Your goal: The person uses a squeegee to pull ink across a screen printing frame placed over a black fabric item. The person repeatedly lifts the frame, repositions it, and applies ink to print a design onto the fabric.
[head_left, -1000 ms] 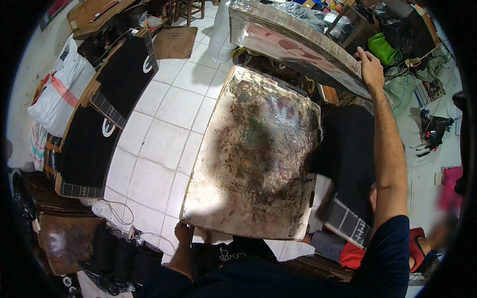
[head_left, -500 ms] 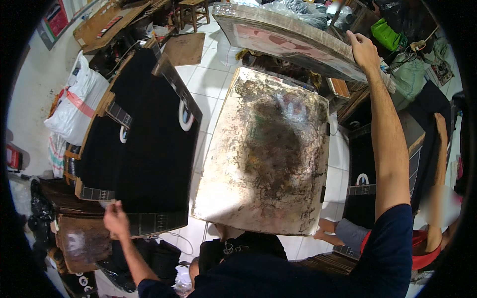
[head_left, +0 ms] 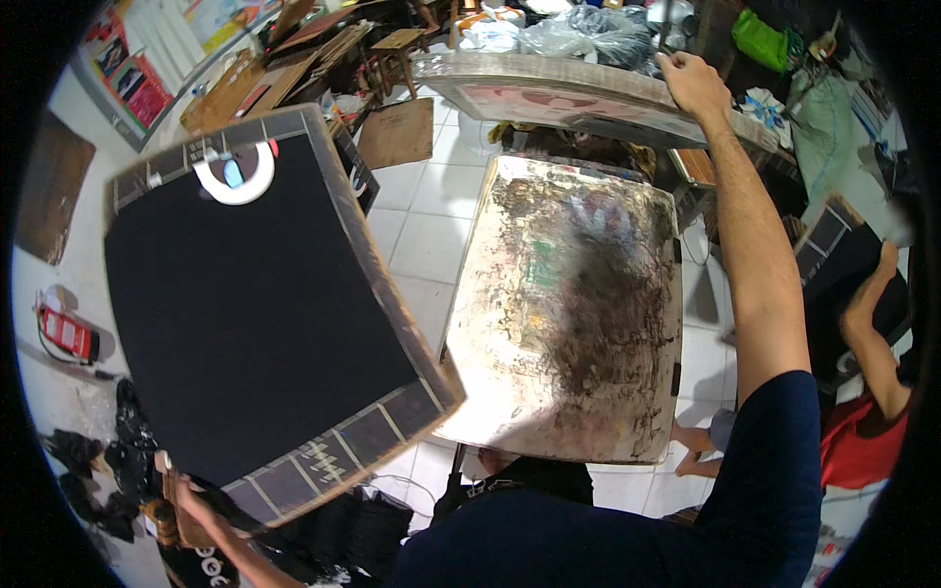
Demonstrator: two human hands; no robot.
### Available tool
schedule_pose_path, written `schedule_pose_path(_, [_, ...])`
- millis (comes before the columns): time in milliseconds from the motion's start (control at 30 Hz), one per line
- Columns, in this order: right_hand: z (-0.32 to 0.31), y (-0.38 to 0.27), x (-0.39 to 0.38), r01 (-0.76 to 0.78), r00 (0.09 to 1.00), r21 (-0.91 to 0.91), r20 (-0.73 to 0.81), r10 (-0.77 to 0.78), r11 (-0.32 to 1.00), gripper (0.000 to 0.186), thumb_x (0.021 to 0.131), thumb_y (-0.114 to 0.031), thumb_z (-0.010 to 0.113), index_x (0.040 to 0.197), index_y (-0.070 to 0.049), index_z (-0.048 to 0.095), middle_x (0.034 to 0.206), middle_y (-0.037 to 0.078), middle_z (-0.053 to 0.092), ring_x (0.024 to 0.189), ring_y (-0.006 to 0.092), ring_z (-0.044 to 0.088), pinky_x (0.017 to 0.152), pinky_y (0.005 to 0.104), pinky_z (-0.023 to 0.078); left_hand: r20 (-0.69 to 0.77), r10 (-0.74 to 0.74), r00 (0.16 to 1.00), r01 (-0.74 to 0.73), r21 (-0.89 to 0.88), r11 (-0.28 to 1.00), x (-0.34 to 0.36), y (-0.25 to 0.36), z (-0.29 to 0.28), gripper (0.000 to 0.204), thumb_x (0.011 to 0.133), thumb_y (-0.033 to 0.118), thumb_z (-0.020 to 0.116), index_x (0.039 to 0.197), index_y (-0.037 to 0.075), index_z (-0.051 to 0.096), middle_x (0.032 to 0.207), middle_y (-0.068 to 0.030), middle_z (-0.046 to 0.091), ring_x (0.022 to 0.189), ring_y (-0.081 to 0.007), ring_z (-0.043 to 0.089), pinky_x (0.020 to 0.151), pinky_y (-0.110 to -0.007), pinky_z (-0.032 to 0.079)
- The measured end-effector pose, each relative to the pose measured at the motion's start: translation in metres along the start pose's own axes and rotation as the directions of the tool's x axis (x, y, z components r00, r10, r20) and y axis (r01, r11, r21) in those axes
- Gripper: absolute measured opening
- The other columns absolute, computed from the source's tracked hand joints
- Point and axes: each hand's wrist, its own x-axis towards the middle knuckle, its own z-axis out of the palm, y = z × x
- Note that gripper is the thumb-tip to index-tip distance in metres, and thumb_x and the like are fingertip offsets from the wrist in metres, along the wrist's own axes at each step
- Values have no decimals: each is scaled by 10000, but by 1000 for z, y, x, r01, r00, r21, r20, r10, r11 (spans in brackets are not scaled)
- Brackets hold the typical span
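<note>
My left hand (head_left: pixel 191 505) grips the near left corner of a board covered in black cloth (head_left: pixel 255 314). The board is lifted and tilted, with tape round its rim and a white collar-like ring with a blue label (head_left: pixel 233 174) at its far end. My right arm reaches forward, and my right hand (head_left: pixel 698 90) is closed over the top edge of a raised, thick-rimmed printing frame (head_left: pixel 588 96) with a reddish picture on its underside. Between them lies a paint-stained flat table (head_left: pixel 578 314), its top blotched black, white and green.
At the right, a co-worker in a red shirt (head_left: pixel 867 441) handles another black-covered board (head_left: pixel 843 265). Plastic bags (head_left: pixel 588 31) are heaped behind the frame. A stool (head_left: pixel 397 44) and a brown panel (head_left: pixel 397 132) stand far left; a fire extinguisher (head_left: pixel 69 335) is by the left wall.
The black-covered board in my left hand has been lifted up from the stack at left and now tilts nearer the stained table. My right hand still holds the frame. The co-worker's board has been raised.
</note>
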Motion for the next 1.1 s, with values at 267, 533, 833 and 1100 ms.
schedule_pose_path(267, [9, 4, -6, 11, 999, -38, -33, -13, 999, 553, 966, -637, 496, 1292, -264, 741, 1295, 103, 738, 1200, 331, 695, 1051, 516, 522, 248, -219, 944, 188, 141, 972, -166, -86, 199, 421, 1017, 260, 704, 670, 64, 569, 709, 79, 492, 680, -88, 394, 603, -316, 342])
schedule_pose_path(533, [8, 4, -10, 42, 996, -63, -72, -46, 997, 556, 954, -641, 501, 1292, -276, 746, 1262, 116, 751, 1187, 343, 703, 1029, 528, 537, 773, -238, 588, -10, 301, 954, -238, -77, 384, 386, 806, 202, 933, 837, 52, 579, 749, 18, 568, 689, -101, 494, 626, -290, 429])
schedule_pose_path(833, [-14, -13, -12, -26, 995, 94, -89, 35, 995, 473, 882, -516, 595, 1084, -150, 816, 1149, 196, 761, 1106, 384, 721, 971, 478, 562, 766, -442, 467, -160, 565, 809, -279, -31, 416, 664, 719, 473, 951, 1036, -29, 651, 904, -171, 752, 823, -322, 728, 779, -431, 566])
schedule_pose_path(1100, [-17, -14, 8, -8, 997, 65, -78, 13, 998, 623, 909, -573, 542, 1147, -47, 775, 1208, 261, 726, 1175, 414, 690, 1023, 497, 531, 739, -410, 535, -282, 613, 738, -282, 3, 437, 784, 726, 424, 947, 1211, -37, 538, 1063, -236, 737, 982, -396, 730, 910, -459, 559])
